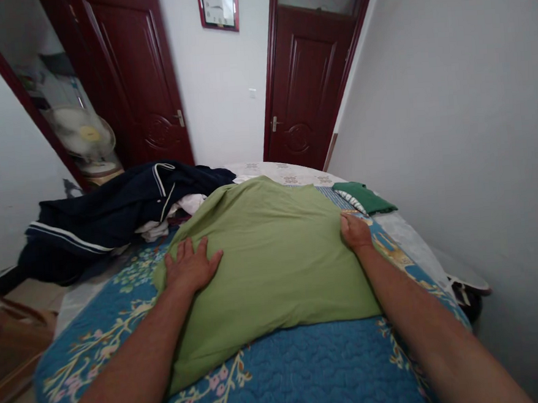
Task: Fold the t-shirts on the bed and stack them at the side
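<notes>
Right grip [354, 231] pinched an olive-green cloth garment [273, 256] edge, left grip [191, 265] lay spread flat on it; fabric looked light, limp, best held by side edges.

At the centre, the olive-green spread-out garment [274, 268] is smooth, matt cloth, lightly creased. Toward six o'clock, the blue flower-patterned quilted cover [317, 364] is matt, puckered fabric. At nine o'clock the navy white-striped cloth garment [90, 211] looks dull and rumpled; at one o'clock the dark-red panelled door [313, 82] has a smooth, wood-like sheen (its silver-coloured lever handle [274, 124] looks metallic).
</notes>
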Demonstrator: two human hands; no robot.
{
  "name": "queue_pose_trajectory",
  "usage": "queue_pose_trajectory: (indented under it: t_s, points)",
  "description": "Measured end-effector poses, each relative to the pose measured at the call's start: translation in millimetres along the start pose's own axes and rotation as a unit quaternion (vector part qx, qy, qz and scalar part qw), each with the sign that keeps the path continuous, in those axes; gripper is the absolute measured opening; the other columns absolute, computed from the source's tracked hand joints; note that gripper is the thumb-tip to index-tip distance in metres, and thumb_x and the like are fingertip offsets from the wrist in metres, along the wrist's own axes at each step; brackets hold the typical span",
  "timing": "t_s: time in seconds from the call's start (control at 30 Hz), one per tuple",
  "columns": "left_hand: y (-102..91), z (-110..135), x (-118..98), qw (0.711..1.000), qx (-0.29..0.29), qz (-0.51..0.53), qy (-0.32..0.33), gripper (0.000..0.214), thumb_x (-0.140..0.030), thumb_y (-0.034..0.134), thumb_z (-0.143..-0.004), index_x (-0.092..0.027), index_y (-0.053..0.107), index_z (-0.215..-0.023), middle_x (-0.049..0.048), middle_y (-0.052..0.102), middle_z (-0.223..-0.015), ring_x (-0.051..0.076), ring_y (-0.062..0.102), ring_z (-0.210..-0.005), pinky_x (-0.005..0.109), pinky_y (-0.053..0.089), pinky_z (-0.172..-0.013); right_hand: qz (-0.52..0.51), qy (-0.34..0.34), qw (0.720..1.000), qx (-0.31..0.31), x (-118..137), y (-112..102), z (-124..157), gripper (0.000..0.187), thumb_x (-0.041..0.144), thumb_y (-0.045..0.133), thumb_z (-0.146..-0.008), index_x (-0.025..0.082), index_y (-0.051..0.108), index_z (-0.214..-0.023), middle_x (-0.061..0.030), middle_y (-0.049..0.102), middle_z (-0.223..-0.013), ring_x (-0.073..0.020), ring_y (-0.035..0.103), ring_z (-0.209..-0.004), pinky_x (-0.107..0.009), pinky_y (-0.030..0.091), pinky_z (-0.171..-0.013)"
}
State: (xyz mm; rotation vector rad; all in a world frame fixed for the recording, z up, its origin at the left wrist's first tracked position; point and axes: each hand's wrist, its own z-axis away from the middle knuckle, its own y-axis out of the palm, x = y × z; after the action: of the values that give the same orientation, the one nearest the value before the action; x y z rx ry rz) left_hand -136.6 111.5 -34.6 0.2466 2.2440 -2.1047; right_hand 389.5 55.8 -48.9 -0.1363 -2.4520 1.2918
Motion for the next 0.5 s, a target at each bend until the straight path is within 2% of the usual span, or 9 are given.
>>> queue_pose_trajectory:
  t_s: [0.13,0.2,0.3,0.4,0.5]
  points:
    - [-1.2,1.4,-0.6,1.0,-0.004,0.013,0.003,0.092,-0.078,0.027,-0.096,-0.021,0.039,-0.167,0.0245,0.026,-0.175,0.043,0.019,-0.163,0.073,0.011,-0.124,-0.028,0.003,0.999,0.024,10.4,-10.2,25.9,0.051,0.034,0.034,-0.105,0.012,0.069,-0.135,-0.0176,0.071,-0.136,-0.0263,0.065,-0.128,-0.041,0.047,-0.115]
    - [-2.2,2.0,-1.0,1.0,-0.002,0.016,0.002,0.091,-0.078,0.027,-0.096,-0.021,0.039,-0.167,0.0245,0.026,-0.175,0.043,0.02,-0.163,0.073,0.011,-0.124,-0.038,-0.039,0.998,0.044,24.7,-15.5,41.6,0.053,0.038,0.035,-0.106,0.012,0.066,-0.14,-0.0179,0.068,-0.142,-0.0266,0.061,-0.135,-0.043,0.044,-0.119]
    - [-3.7,2.3,-1.9,1.0,-0.001,0.016,0.002,0.092,-0.078,0.027,-0.096,-0.021,0.039,-0.167,0.0251,0.026,-0.175,0.043,0.021,-0.163,0.073,0.012,-0.124,-0.044,-0.124,0.988,0.076,58.8,-23.3,71.0,0.058,0.042,0.038,-0.107,0.011,0.058,-0.151,-0.0186,0.057,-0.156,-0.0285,0.048,-0.149,-0.047,0.035,-0.126]
    - [-3.0,0.5,-2.0,1.0,-0.007,0.012,0.002,0.092,-0.078,0.028,-0.095,-0.021,0.041,-0.166,0.0253,0.027,-0.174,0.044,0.022,-0.162,0.073,0.012,-0.123,-0.026,-0.191,0.969,0.156,95.6,-29.5,101.4,0.065,0.05,0.037,-0.108,0.012,0.048,-0.16,-0.0169,0.045,-0.167,-0.0302,0.037,-0.157,-0.051,0.028,-0.129]
    - [-0.3,-3.4,-0.6,1.0,-0.01,0.008,0.003,0.093,-0.079,0.028,-0.094,-0.021,0.041,-0.166,0.0254,0.027,-0.174,0.045,0.022,-0.161,0.074,0.013,-0.123,0.013,-0.186,0.958,0.218,113.1,-35.9,118.4,0.072,0.058,0.035,-0.109,0.013,0.041,-0.164,-0.0165,0.035,-0.172,-0.0323,0.031,-0.16,-0.054,0.021,-0.131]
